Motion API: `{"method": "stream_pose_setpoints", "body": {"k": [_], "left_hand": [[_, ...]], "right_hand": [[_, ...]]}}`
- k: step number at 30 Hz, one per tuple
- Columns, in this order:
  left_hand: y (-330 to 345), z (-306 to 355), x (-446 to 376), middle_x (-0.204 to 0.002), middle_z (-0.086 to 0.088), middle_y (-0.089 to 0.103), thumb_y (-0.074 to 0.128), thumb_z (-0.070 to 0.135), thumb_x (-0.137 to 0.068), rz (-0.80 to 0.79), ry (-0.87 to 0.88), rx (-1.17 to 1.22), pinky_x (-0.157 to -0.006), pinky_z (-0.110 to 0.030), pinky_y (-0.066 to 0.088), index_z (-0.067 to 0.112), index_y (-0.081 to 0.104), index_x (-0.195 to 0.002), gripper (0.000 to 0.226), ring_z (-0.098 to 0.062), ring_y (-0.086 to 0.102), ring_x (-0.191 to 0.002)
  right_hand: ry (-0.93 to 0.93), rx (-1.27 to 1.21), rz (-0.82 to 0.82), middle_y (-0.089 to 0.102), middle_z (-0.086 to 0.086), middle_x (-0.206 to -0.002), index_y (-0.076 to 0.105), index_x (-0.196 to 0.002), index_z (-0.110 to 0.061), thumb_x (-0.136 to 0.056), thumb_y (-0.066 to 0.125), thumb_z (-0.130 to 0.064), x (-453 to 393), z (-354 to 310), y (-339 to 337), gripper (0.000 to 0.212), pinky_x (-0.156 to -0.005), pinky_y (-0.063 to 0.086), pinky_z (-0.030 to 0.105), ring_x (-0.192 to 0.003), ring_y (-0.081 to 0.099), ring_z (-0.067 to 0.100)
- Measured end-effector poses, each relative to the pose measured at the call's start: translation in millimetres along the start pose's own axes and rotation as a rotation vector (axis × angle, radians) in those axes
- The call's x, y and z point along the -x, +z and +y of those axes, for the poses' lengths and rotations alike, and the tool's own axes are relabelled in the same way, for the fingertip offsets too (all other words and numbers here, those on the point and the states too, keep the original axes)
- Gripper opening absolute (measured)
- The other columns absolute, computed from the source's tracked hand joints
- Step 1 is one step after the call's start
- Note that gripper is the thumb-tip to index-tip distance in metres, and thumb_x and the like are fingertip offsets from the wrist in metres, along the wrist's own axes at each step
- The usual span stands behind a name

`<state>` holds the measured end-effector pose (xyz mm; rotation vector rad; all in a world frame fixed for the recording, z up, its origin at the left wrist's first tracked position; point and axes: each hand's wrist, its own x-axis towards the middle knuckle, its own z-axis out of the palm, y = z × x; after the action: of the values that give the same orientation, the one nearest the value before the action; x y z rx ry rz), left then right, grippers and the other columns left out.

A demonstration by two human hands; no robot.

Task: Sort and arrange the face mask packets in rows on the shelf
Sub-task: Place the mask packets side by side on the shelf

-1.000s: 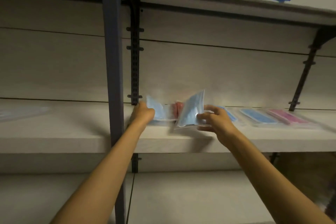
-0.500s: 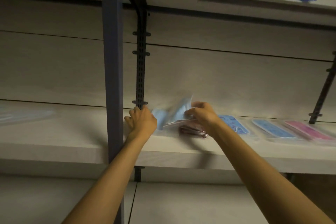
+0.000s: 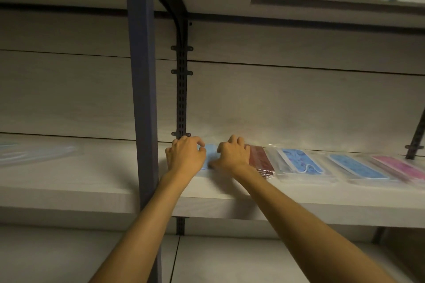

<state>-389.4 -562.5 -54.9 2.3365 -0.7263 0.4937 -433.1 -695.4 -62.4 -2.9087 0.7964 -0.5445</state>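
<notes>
On pale shelf (image 3: 69,181), packets (image 3: 299,163), hands (image 3: 186,156)

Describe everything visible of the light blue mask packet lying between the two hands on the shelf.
Only a narrow strip of the light blue mask packet shows; the rest is hidden under the hands. It looks like a pale blue mask, lying flat on the pale shelf near its left end. The left hand covers its left side and the right hand its right, fingers bent down onto it. The dark red packet stack lies just right.
</notes>
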Motion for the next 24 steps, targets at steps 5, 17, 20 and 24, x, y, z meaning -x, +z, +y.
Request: {"method": "stream_pose_setpoints", "body": {"k": [5, 17, 20, 24], "left_hand": [[2.1, 2.0, 7.4, -0.124, -0.004, 0.063, 0.054, 0.026, -0.096, -0.016, -0.009, 0.023, -0.098, -0.042, 0.046, 0.028, 0.070, -0.113, 0.023, -0.027, 0.056, -0.116], [-14.5, 19.5, 45.0, -0.126, 0.001, 0.060, 0.059, 0.019, -0.094, -0.108, 0.139, 0.121, -0.090, -0.031, 0.050, 0.026, 0.067, -0.118, 0.027, -0.017, 0.057, -0.111], [-22.9, 19.8, 65.9, -0.126, 0.003, 0.059, 0.058, 0.025, -0.094, -0.120, 0.177, 0.122, -0.094, -0.038, 0.051, 0.029, 0.064, -0.121, 0.029, -0.016, 0.057, -0.112], [-40.5, 16.1, 98.7, -0.125, 0.010, 0.059, 0.057, 0.032, -0.095, -0.077, 0.211, 0.101, -0.088, -0.032, 0.052, 0.035, 0.061, -0.121, 0.027, -0.008, 0.058, -0.104]], "right_hand": [[-0.058, 0.027, -0.003, 0.070, 0.003, -0.101, 0.074, -0.091, -0.018, -0.087, 0.062, -0.054, 0.7, 4.6, 13.8, 0.038, -0.108, 0.031, 0.045, -0.127, 0.039, 0.028], [-0.276, -0.206, 0.200, 0.075, 0.000, -0.096, 0.074, -0.103, -0.020, -0.087, 0.062, -0.035, 50.5, 37.1, -22.1, 0.025, -0.084, 0.054, 0.037, -0.092, 0.067, 0.021], [-0.302, -0.289, 0.203, 0.074, 0.001, -0.098, 0.073, -0.109, -0.015, -0.088, 0.064, -0.029, 78.6, 48.4, -35.6, 0.026, -0.074, 0.057, 0.035, -0.084, 0.069, 0.019], [-0.308, -0.356, 0.227, 0.074, -0.005, -0.099, 0.071, -0.109, -0.020, -0.087, 0.062, -0.030, 120.2, 50.0, -44.7, 0.026, -0.075, 0.057, 0.033, -0.083, 0.068, 0.014]]}}
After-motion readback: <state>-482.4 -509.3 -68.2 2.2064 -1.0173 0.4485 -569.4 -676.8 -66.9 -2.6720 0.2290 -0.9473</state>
